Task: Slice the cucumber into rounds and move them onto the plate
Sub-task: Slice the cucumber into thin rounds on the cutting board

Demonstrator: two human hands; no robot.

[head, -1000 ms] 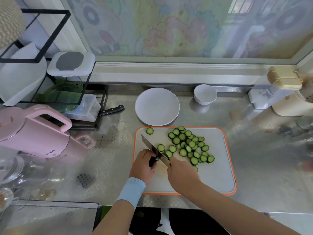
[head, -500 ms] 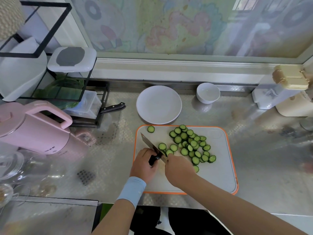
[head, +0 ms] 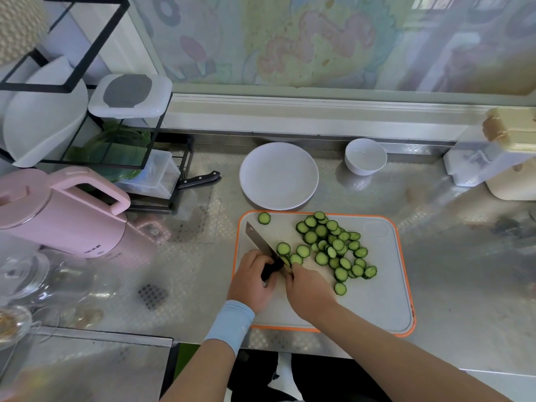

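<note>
steel counter (head: 452,256) under a painted window: at lower centre of the frame, on an orange-rimmed cutting board (head: 377,300), the left hand (head: 252,282) is clamped on the black handle of a cleaver (head: 261,243). the right hand (head: 309,291), fingers curled together, appears to pin the last cucumber stub, mostly hidden. cucumber rounds (head: 333,248) lie heaped at centre right of the board. slicing looks nearly finished; next, the rounds need carrying to the white plate (head: 278,175), just above the board.

Slices (head: 333,248) crowd the board's (head: 377,300) middle; its right edge and near-right corner lie bare; plate (head: 278,175) just past its far edge.
</note>
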